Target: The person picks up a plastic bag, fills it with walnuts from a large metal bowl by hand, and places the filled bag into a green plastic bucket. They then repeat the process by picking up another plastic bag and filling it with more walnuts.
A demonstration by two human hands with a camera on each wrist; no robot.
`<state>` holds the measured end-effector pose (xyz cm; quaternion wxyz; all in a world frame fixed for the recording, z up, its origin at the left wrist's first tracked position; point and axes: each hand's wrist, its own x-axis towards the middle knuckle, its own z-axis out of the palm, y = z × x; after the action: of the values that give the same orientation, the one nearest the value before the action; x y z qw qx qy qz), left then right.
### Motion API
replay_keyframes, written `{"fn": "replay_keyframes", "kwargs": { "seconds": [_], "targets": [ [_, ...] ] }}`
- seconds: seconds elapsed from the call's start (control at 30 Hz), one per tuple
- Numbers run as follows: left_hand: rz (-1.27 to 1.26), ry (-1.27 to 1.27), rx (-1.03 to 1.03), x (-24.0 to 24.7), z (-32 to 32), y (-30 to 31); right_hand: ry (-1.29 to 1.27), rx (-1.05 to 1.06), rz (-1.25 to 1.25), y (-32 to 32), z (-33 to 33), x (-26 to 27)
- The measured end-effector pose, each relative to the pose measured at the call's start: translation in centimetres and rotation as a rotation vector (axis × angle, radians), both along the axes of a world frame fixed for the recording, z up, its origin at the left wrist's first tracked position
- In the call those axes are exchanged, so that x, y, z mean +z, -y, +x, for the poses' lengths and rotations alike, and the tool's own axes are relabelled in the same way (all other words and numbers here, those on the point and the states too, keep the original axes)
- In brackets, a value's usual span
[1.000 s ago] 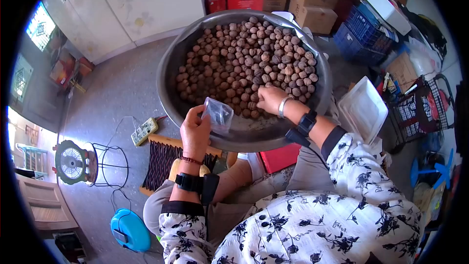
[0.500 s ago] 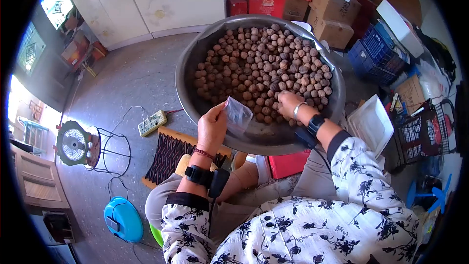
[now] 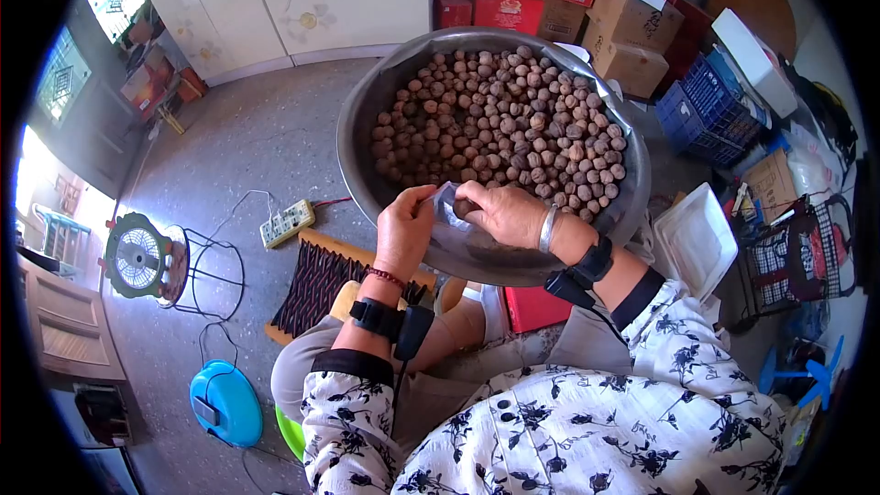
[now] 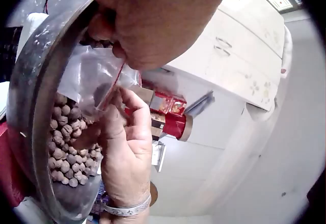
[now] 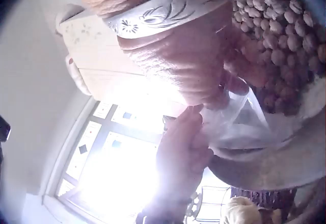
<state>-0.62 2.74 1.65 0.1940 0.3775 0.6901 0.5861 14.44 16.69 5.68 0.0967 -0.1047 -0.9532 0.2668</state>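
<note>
My left hand (image 3: 404, 225) pinches the upper edge of a clear plastic zip bag (image 4: 81, 78) with a red stripe along its mouth. The bag hangs over the near rim of a large metal basin (image 3: 353, 142) full of walnuts (image 3: 495, 110). My right hand (image 3: 509, 214), a silver bangle on its wrist, is at the bag's mouth with thumb and fingers curled. In the left wrist view a dark round walnut (image 4: 104, 92) shows through the plastic right at its fingertips. The right wrist view is partly washed out by window glare.
A woven-seat stool (image 3: 321, 284) and a power strip (image 3: 287, 223) lie left of the basin. A small fan (image 3: 139, 255) and a blue plastic tub (image 3: 226, 403) are farther left. Cartons (image 3: 632, 27) and blue crates (image 3: 710, 105) stand behind, a white tray (image 3: 697, 238) at right.
My right hand has moved from among the walnuts in the basin leftward to the bag's mouth. The left hand keeps its pinch on the bag. The head view has shifted slightly.
</note>
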Motion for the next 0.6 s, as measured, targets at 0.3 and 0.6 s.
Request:
{"fn": "replay_keyframes", "kwargs": {
  "seconds": [0.3, 0.6],
  "targets": [
    [-0.053, 0.114, 0.001, -0.1, -0.3, -0.2, -0.037, -0.007, -0.134, -0.5, -0.3, 0.9],
    [-0.137, 0.242, -0.046, 1.7, 0.1, 0.5, 0.027, -0.332, -0.156, -9.2, 5.2, -0.1]
  ]
}}
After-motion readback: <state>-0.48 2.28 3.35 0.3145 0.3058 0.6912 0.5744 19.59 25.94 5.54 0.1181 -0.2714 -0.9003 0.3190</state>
